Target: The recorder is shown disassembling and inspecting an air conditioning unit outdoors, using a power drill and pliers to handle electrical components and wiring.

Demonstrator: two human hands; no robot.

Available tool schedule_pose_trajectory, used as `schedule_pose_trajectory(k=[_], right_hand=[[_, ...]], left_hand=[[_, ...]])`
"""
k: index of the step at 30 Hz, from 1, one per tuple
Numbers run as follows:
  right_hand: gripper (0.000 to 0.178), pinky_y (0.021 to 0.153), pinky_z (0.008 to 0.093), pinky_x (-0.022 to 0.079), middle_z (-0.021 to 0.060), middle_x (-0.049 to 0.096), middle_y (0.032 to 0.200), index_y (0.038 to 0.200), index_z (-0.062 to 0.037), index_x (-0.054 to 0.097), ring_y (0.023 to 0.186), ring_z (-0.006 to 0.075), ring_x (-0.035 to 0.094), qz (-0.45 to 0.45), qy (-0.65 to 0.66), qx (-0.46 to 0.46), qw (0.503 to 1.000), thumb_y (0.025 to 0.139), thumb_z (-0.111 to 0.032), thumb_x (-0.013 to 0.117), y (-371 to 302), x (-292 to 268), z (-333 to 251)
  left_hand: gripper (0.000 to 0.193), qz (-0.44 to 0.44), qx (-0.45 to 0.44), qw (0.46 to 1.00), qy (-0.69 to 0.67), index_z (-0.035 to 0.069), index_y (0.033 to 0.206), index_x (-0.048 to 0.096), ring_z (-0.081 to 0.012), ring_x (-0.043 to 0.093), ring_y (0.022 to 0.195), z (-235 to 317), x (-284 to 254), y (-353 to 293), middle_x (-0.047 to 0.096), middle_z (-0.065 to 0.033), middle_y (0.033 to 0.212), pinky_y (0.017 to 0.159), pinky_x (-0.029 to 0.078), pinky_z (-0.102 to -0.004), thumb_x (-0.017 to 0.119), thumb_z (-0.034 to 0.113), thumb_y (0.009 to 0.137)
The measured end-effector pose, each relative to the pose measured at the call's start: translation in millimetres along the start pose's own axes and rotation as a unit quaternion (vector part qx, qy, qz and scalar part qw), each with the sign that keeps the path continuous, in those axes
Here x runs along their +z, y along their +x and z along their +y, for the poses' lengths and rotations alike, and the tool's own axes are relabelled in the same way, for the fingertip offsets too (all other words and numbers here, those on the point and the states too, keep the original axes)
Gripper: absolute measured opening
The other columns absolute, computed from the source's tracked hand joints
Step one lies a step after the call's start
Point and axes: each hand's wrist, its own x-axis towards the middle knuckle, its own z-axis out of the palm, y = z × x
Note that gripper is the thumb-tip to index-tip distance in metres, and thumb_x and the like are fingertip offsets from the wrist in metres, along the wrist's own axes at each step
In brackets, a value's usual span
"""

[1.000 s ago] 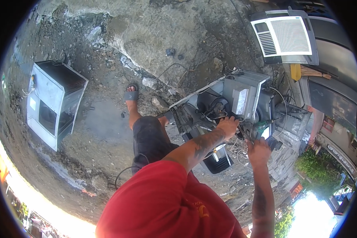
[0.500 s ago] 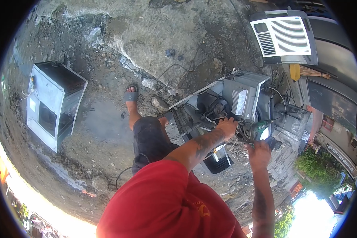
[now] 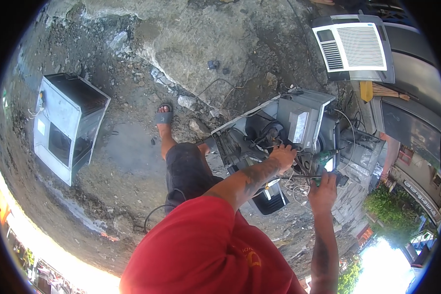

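Note:
A dismantled window air conditioner [image 3: 304,98] stands on the ground, its black inner parts [image 3: 267,131] and bare tubing showing. My left hand [image 3: 282,158] reaches into it, fingers curled down beside the dark parts; what they grip is hidden. Closer to me on the right, my right hand [image 3: 322,195] is closed on a screwdriver with a green handle [image 3: 318,182]. Its thin shaft points left, toward the unit's near side. Just beyond that hand, a green power drill [image 3: 323,156] rests by the unit.
An empty metal casing [image 3: 58,115] stands on the ground at left. A white-grilled air conditioner [image 3: 354,46] is at the far right, with a broom [image 3: 389,91] below it. A dark plastic tray-like part [image 3: 269,201] lies under my left arm. Loose cables and stones are scattered around.
My right hand has shifted slightly, and the green-handled screwdriver now shows in it, its shaft pointing left. My left hand stays almost in place on the unit.

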Motion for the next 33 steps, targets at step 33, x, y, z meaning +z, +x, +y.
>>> schedule_pose_trajectory(k=[33], right_hand=[[0.038, 0.065, 0.0423, 0.050, 0.0133, 0.061, 0.090, 0.086, -0.0020, 0.063, 0.078, 0.0310, 0.061, -0.101, -0.087, -0.185, 0.974, 0.087, -0.040, 0.064, 4, 26, 31]], left_hand=[[0.028, 0.037, -0.025, 0.999, 0.006, 0.006, 0.111, 0.058, -0.0329, 0.057, 0.107, 3, 5, 0, 0.057, -0.0140, 0.112, 0.088, 0.044, -0.0508, 0.056, 0.014, 0.084]])
